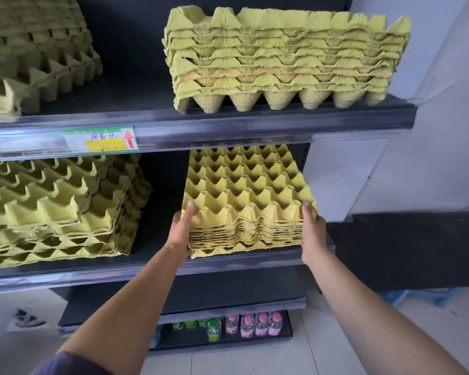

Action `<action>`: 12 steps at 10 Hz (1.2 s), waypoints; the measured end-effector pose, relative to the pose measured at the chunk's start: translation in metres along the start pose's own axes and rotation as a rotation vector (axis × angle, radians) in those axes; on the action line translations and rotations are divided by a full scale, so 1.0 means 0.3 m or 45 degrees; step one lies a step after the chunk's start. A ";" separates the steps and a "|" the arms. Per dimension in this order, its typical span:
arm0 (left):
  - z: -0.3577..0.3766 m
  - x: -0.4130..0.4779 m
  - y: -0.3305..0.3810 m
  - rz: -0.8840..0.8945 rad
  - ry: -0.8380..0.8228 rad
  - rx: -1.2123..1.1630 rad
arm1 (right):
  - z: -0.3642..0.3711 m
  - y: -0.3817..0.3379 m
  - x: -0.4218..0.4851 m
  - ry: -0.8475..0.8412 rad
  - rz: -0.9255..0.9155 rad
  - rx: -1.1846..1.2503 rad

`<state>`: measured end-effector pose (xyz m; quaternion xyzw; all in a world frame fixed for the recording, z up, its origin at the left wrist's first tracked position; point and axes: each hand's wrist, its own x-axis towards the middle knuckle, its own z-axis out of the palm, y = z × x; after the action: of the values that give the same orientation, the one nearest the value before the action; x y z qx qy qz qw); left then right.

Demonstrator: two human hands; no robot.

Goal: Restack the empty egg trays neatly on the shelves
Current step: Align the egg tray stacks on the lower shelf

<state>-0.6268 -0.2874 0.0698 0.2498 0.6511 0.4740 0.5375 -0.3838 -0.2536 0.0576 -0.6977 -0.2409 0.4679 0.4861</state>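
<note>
Tray stack (245,201): on middle shelf (119,274).
Left grip (182,231): clasps stack's left side.
Right grip (313,231): clasps its right side.

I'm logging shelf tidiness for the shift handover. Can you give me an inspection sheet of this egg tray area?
Surface: dark upper shelf and middle shelf, two stacks on each.
Job's things: upper right stack ragged-edged but square; upper left stack and middle left stack skewed, trays offset; middle right stack at the front edge, fairly even.
Clutter: nothing seen.
Grips: left hand and right hand hold the middle right stack's sides.
Cables: nothing seen.
Surroundings: price label on the upper shelf's rail; bottles on the bottom shelf; pale wall at right.
</note>
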 end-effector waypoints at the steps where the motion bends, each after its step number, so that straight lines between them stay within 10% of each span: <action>1: -0.008 -0.010 0.000 -0.071 -0.088 -0.119 | 0.029 0.055 -0.085 0.039 0.173 0.106; 3: -0.002 -0.018 0.038 -0.089 0.025 -0.167 | 0.167 0.080 -0.268 -0.444 0.463 0.055; 8: 0.106 -0.132 0.111 0.009 -0.152 0.325 | 0.328 -0.004 -0.231 -0.254 0.325 0.300; 10: 0.028 -0.107 0.088 0.599 0.096 0.805 | 0.218 -0.046 -0.229 -0.160 0.374 0.361; 12: 0.024 -0.098 0.113 1.217 0.181 1.915 | 0.082 -0.037 -0.203 -0.273 0.423 0.381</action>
<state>-0.6175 -0.2949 0.1137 0.7509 0.6480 0.1095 -0.0650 -0.4316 -0.2859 0.0908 -0.5942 -0.1010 0.6434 0.4720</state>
